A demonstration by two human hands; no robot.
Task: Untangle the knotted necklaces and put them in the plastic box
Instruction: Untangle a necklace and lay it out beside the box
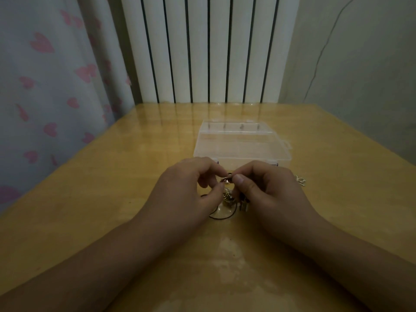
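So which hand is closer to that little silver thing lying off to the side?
Right. The right hand sits just beside the silver piece; the left hand is farther away.

hands: left [189, 188] + right [267, 188] pinch knotted necklaces [227, 194] | plastic box [242, 143] just beyond, closed

My left hand [184, 188] and right hand [270, 188] are bare, with no rings on the fingers I can see. My nails are short and plain (the right thumbnail shows best). Both forearms are uncovered, no sleeve, watch or bracelet on them.
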